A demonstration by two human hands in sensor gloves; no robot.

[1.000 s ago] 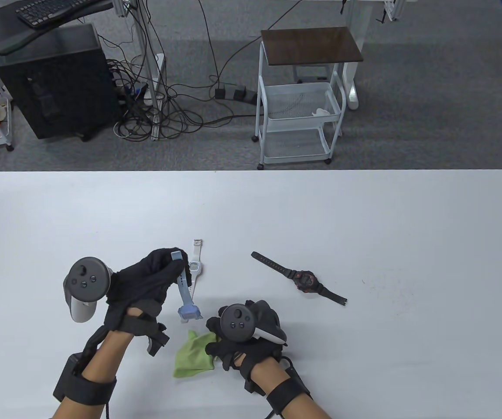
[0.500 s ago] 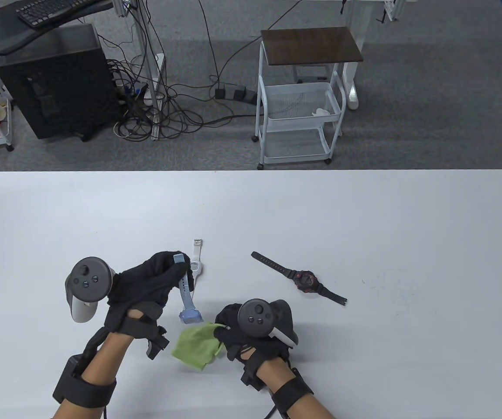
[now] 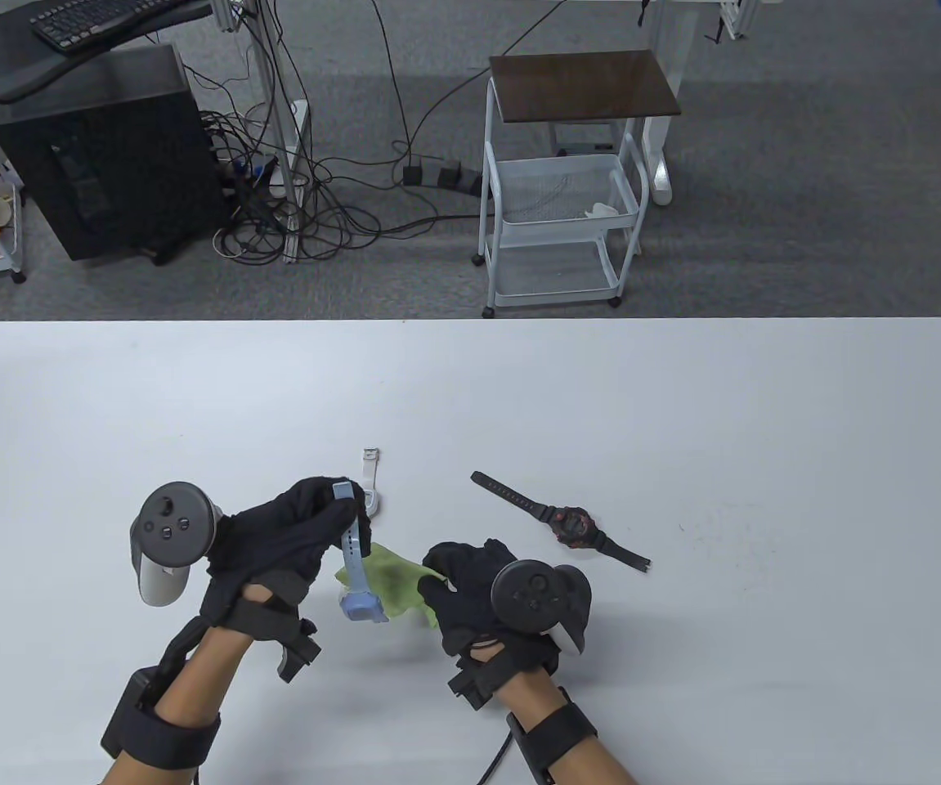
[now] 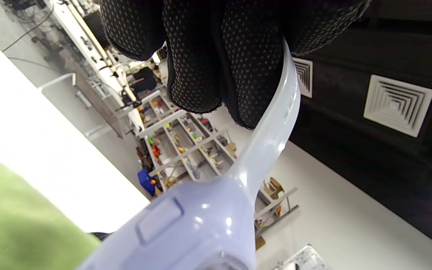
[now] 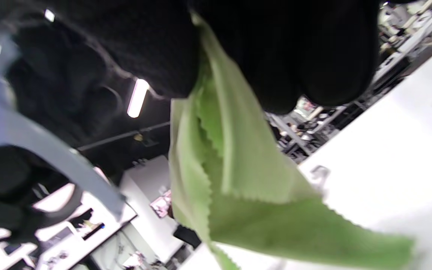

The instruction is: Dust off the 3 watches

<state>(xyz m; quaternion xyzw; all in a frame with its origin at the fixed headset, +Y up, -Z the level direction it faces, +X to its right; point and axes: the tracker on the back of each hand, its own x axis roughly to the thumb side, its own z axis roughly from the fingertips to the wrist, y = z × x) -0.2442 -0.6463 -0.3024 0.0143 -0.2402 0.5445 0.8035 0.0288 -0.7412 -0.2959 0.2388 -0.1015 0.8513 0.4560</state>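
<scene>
Fingers of the left hand [image 3: 290, 536] are curled round the strap of a pale blue plastic watch [image 3: 353, 564], held hanging above the white table [image 3: 683, 409]. A light green cloth [image 3: 392, 582] is pinched in the right hand [image 3: 478, 593] against its case. A white watch [image 3: 369, 482] and a black watch [image 3: 572, 525] lie flat nearby.

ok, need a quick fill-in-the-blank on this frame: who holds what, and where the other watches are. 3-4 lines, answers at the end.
1. The left hand holds the pale blue plastic watch by its ____.
2. The right hand holds a ____ cloth.
3. The black watch with red face lies flat on the white ____.
4. The white plastic watch lies just beyond the ____ hand.

Missing words: strap; green; table; left
</scene>
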